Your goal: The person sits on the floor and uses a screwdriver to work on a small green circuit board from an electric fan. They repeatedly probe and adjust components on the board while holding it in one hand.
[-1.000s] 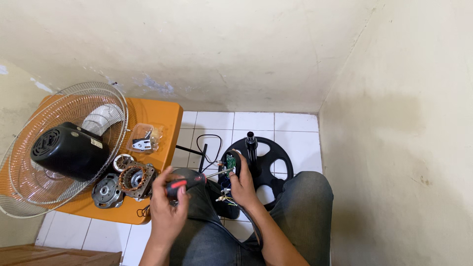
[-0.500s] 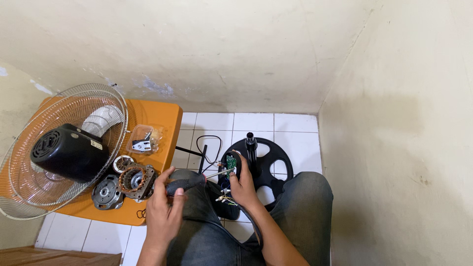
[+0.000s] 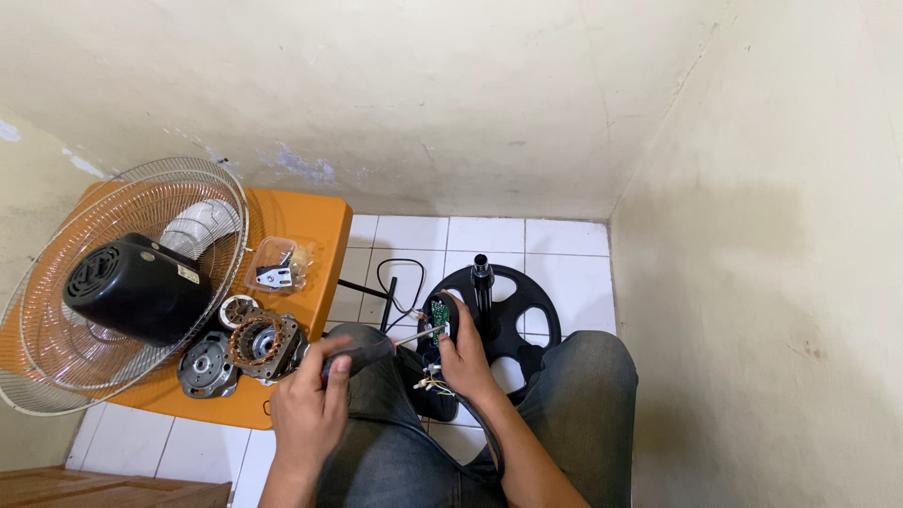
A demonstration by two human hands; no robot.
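There is just one view, from a camera on the person's head, looking down from close above the lap at the white tiled floor [image 3: 564,249], with the room's corner walls [image 3: 470,103] filling the top.

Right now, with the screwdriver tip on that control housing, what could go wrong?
The screwdriver in the left hand could slip and gouge the green circuit board. The control housing is steadied only by the right hand, over the knees, so it may twist. Loose wires hanging beneath could snag.
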